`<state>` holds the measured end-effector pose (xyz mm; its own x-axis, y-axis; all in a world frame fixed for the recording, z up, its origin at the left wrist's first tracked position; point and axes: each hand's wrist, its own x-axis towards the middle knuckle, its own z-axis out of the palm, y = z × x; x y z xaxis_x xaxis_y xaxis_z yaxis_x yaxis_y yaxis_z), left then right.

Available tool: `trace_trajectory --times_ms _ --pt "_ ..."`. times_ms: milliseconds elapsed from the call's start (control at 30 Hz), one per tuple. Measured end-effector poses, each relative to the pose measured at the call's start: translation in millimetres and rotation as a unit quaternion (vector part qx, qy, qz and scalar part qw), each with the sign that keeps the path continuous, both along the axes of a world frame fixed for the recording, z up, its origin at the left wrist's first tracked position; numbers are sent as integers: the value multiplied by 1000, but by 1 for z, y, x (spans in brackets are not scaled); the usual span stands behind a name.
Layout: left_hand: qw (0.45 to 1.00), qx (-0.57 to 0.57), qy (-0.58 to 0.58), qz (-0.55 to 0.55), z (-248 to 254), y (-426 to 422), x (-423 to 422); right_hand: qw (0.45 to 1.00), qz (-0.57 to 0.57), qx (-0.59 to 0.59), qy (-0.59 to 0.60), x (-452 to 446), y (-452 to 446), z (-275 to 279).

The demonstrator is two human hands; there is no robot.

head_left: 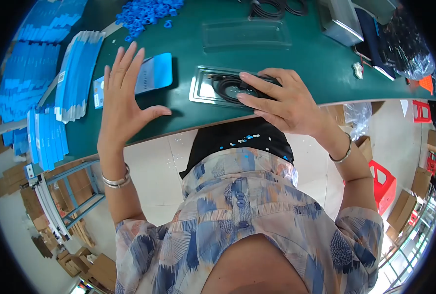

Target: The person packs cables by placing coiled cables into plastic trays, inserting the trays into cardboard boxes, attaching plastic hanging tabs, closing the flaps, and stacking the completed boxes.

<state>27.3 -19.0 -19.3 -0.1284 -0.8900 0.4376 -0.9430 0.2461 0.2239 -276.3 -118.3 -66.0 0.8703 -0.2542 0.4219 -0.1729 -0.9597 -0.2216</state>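
Well, left edge: flat blue-and-white cardboard sleeves (79, 73) in bundles, likely kept handy.
Left hand (120, 105): released, fingers spread by a blue rectangular box (162, 72); contact unclear.
Far left heap: small blue plastic pieces (142, 15), loosely piled.
Near middle: a coiled black cable (220, 88) in a shallow clear plastic tray (194, 88), whose walls probably contain the loops.
Right hand (291, 105): fingers across cable and tray, seemingly steadying both; whether it grips, I can't tell.
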Motion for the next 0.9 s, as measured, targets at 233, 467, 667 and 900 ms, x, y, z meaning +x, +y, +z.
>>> trace_trajectory --times_ms 233,467,667,900 --pt "981 134 28 135 -3 7 37 994 -68 -4 -88 30 0 7" --pt "969 111 181 129 -5 15 26 991 -21 -20 -130 57 26 25" --pt "992 117 42 24 -2 13 20 995 51 -61 -68 46 17 29" --pt "993 97 67 -26 7 4 -9 993 81 -79 -36 62 3 55"
